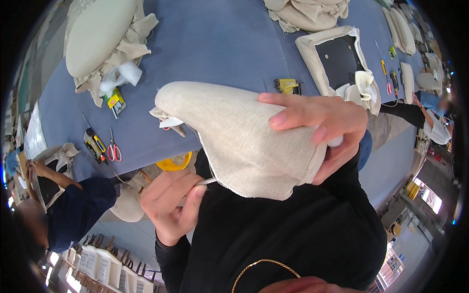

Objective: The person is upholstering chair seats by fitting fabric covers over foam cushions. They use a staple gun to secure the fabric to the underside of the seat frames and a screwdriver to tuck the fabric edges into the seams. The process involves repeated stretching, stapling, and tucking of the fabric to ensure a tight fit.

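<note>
Between my hands, above the table edge, is a beige fabric-covered seat cushion (244,132), tilted up with its narrow end to the left. My right hand (332,127) grips its right side, fingers spread over the fabric and thumb side underneath. At the cushion's lower left edge, my left hand (171,202) is closed around a thin silvery metal tool (207,181). The tool's tip is hidden at or behind the fabric edge, so its kind does not show. White padding or lining (171,122) peeks out under the narrow end.
Scissors (114,151) and screwdrivers (97,141) lie left on the blue-grey table (210,44). Padded pieces (100,39) are stacked far left. A yellow tool (288,86) and an upturned padded frame (312,41) lie right. Below the edge is a yellow bucket (171,164). Co-workers work at both sides.
</note>
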`<state>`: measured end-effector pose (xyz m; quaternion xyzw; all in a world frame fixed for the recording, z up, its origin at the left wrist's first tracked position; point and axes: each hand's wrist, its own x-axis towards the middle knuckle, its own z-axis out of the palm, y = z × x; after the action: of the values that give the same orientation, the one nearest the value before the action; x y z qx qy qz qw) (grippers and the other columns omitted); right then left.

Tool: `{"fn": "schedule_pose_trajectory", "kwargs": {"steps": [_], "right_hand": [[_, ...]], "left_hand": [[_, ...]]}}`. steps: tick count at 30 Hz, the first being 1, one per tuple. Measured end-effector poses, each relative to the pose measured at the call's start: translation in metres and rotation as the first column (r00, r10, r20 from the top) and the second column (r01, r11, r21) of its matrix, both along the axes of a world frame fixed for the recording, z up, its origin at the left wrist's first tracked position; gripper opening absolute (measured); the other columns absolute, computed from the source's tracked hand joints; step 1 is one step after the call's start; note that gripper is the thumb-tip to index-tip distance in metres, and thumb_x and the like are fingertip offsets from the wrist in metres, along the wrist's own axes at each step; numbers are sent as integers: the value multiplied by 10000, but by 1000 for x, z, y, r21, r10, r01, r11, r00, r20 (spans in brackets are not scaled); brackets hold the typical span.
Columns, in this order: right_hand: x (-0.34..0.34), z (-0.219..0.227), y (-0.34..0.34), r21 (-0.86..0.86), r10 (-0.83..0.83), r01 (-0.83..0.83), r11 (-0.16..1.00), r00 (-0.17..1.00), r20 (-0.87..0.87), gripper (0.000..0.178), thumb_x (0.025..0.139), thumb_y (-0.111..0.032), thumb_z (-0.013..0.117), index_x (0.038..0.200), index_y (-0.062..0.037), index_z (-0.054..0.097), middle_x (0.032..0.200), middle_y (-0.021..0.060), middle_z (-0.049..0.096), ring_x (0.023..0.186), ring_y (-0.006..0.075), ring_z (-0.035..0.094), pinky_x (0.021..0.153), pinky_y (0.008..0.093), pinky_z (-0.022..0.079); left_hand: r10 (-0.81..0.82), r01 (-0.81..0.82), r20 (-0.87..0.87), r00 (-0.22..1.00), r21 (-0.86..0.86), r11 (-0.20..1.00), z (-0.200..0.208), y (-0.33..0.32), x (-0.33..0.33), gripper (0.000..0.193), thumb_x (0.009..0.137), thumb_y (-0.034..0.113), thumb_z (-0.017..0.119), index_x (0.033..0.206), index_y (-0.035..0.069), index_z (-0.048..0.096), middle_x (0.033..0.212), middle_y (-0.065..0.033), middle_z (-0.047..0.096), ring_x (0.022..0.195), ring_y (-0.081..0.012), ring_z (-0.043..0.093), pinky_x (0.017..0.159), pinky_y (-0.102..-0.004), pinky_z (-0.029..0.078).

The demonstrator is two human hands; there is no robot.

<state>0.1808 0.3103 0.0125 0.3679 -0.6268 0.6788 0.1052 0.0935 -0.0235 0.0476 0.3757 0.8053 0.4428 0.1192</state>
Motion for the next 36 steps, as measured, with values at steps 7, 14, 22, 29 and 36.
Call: {"fn": "schedule_pose_trajectory", "kwargs": {"steps": [7, 14, 22, 29, 36], "right_hand": [[-4, 5, -12, -63, 11, -10, 998, 1000, 15, 915, 778, 5, 923, 1507, 65, 373, 1365, 502, 546, 1383, 514, 572, 1185, 814, 220], [-9, 7, -20, 15, -29, 29, 999, 999, 42, 980, 750, 0, 951, 1499, 45, 321, 1273, 492, 608, 1337, 508, 612, 1200, 769, 276], [-14, 9, -13, 44, 39, -40, 998, 999, 35, 1023, 748, 1, 952, 1522, 33, 282, 1327, 485, 586, 1365, 486, 599, 1217, 759, 252], [-17, 2, -9, 34, 34, -35, 999, 999, 35, 1038, 771, -42, 955, 1529, 22, 248, 1350, 472, 579, 1377, 460, 597, 1232, 749, 240], [-10, 2, -12, -22, -83, 84, 996, 996, 38, 1003, 793, -102, 961, 1500, 8, 256, 1320, 440, 617, 1346, 424, 630, 1206, 741, 316]], "left_hand": [[-46, 45, 65, 997, 22, 999, -2, 5, -2, 131, 806, 114, 820, 859, 10, 760, 790, -105, 714, 656, -252, 659, 612, -343, 508], [-68, 68, -5, 998, -41, 997, 16, 5, -8, 132, 802, 116, 808, 865, 11, 758, 805, -99, 702, 642, -264, 639, 598, -355, 490], [-42, 40, 126, 991, 18, 999, 4, 1, -6, 139, 825, 108, 810, 872, -8, 750, 811, -118, 709, 675, -272, 666, 633, -346, 511], [15, -17, 128, 992, 14, 1000, -6, 3, 6, 141, 836, 115, 814, 877, -7, 756, 812, -116, 724, 701, -261, 684, 660, -336, 525], [-22, 24, 100, 995, -22, 999, -3, -9, -13, 141, 841, 142, 803, 873, 10, 765, 810, -104, 724, 704, -267, 681, 659, -351, 519]]}}
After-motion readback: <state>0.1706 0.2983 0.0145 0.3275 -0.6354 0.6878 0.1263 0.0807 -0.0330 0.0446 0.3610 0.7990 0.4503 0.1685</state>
